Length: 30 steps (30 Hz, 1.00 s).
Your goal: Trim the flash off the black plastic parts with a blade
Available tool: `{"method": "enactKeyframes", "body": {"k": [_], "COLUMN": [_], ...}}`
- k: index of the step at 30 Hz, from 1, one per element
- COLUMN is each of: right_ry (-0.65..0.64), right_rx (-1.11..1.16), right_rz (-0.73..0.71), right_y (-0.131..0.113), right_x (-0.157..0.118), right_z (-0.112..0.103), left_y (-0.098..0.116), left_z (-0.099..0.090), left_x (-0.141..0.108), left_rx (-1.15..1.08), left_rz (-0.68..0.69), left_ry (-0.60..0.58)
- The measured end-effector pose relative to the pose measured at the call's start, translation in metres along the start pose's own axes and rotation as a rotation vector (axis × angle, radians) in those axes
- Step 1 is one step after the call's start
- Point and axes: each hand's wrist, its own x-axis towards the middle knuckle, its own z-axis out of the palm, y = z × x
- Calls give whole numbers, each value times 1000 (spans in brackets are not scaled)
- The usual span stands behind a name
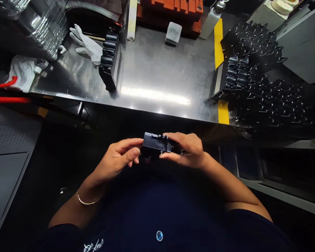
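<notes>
Black plastic block [155, 144] sits over the person's dark shirt, pinched between both hands. Left hand [118, 157] curls around one end, and right hand [186, 148] presses the other. White shirt writing [93, 245] cannot be read. Farther off, a steel table [157, 70] holds black parts [109, 59] and white gloves [86, 44].
</notes>
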Motion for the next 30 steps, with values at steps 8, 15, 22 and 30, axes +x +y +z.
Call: {"method": "enactKeyframes", "body": {"k": [8, 15, 22, 30], "right_ry": [-5, -117, -211, -123], "right_rx": [354, 348, 287, 433], "right_rz": [299, 260, 258, 480], "right_y": [-2, -6, -5, -17], "right_x": [-6, -11, -11, -8], "right_z": [16, 10, 14, 16], "left_y": [-17, 0, -3, -6], "left_z": [4, 11, 12, 11], "left_x": [12, 11, 8, 3], "left_rx": [136, 282, 310, 255], "left_rz": [172, 196, 168, 253], "left_ry": [141, -53, -123, 57]}}
